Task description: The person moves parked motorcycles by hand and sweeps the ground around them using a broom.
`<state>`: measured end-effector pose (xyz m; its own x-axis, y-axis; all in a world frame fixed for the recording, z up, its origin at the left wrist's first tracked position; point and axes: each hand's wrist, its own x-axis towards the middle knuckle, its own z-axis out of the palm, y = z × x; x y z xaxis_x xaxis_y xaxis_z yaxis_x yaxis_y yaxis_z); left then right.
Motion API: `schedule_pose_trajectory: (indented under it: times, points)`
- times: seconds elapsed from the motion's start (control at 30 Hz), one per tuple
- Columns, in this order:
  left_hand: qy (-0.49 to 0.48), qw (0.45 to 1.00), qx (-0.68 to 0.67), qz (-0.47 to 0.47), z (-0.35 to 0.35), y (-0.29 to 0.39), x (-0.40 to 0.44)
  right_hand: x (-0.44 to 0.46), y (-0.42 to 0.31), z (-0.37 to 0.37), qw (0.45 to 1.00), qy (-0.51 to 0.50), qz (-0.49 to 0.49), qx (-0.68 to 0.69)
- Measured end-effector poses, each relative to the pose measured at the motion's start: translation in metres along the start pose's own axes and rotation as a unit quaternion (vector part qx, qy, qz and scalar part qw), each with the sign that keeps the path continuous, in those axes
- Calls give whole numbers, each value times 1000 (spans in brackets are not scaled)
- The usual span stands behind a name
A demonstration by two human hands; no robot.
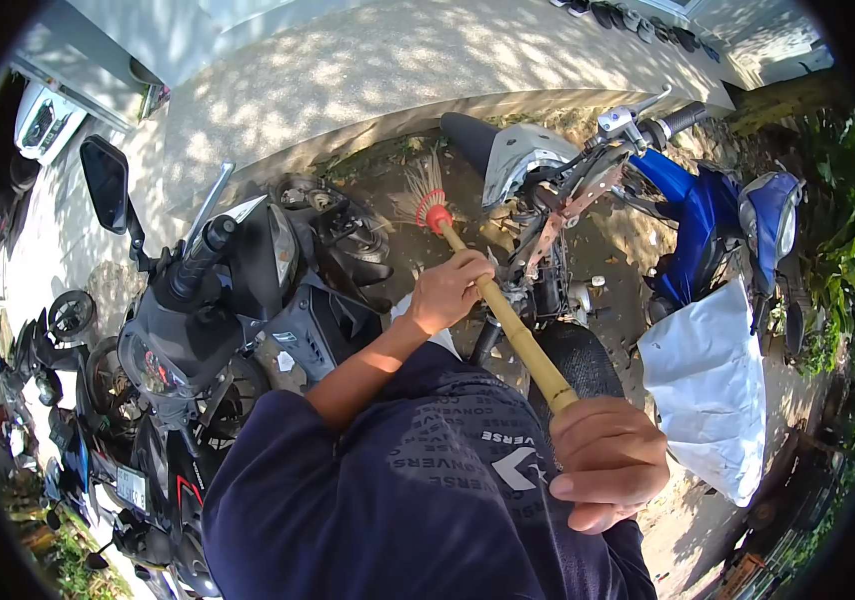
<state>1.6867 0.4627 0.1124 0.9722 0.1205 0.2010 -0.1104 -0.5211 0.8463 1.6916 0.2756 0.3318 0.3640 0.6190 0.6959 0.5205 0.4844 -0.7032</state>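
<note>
Both my hands grip a broom with a long bamboo handle (523, 335). My left hand (450, 290) is wrapped round the lower part of the pole, not far above the broom head. Close to my chest, my right hand (608, 462) closes over the pole's top end. A red collar (435, 216) joins the pole to spread, pale bristles (420, 190), which point away from me at the dirt between two motorbikes. Whether the bristles touch the ground I cannot tell.
A black scooter (208, 310) stands close on my left. To the right is a partly stripped motorbike frame (558, 210), with a blue motorbike (708, 220) and a white sheet (708, 385) beyond. A raised concrete ledge (348, 80) runs ahead; more motorbikes (138, 480) line the left.
</note>
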Motion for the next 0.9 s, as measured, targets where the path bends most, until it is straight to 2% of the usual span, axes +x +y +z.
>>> schedule_pose_trajectory:
  times: [0.07, 0.1, 0.13, 0.2, 0.23, 0.33, 0.37, 0.4, 0.47, 0.5, 0.6, 0.63, 0.77, 0.9]
  points:
    - [44, 999, -23, -20, 1, -13, 8, -11, 13, 3, 999, 19, 32, 7]
    - [56, 995, -21, -74, 7, -29, 12, -17, 33, 6, 998, 22, 46, -28]
    - [83, 995, 7, -62, 18, -54, 9, -30, 52, 9, 994, 0, 98, -52]
    - [139, 988, 62, -34, 40, -101, 2, -54, 86, 30, 985, 48, 148, -76]
    - [97, 991, 38, -82, 43, -100, -3, -57, 87, 33, 981, 64, 165, -83]
    - [-101, 994, -4, -40, 43, -80, -21, -50, 58, 29, 977, 78, 182, -80]
    - [-104, 994, 40, -4, 40, -68, -23, -40, 42, 26, 985, 77, 147, -56]
    - [-118, 992, 46, -14, 34, -58, -21, -32, 31, 19, 992, 10, 118, -50]
    - [-142, 988, 59, -28, 20, -46, -14, -31, 29, 18, 995, -5, 96, -37]
    - [-117, 992, 40, -32, 18, -43, -13, -35, 33, 19, 995, 8, 93, -21]
    - [-164, 981, -73, -74, 1, -48, -3, -24, 38, 19, 996, 6, 84, -12]
    - [-198, 976, -39, -75, -2, -49, 0, -20, 41, 21, 997, 11, 72, 3]
    - [-197, 979, -55, -23, 9, -77, 0, -16, 42, 26, 995, 0, 94, 28]
    - [-183, 982, -39, -38, 21, -83, -11, -25, 36, 28, 994, 4, 108, 32]
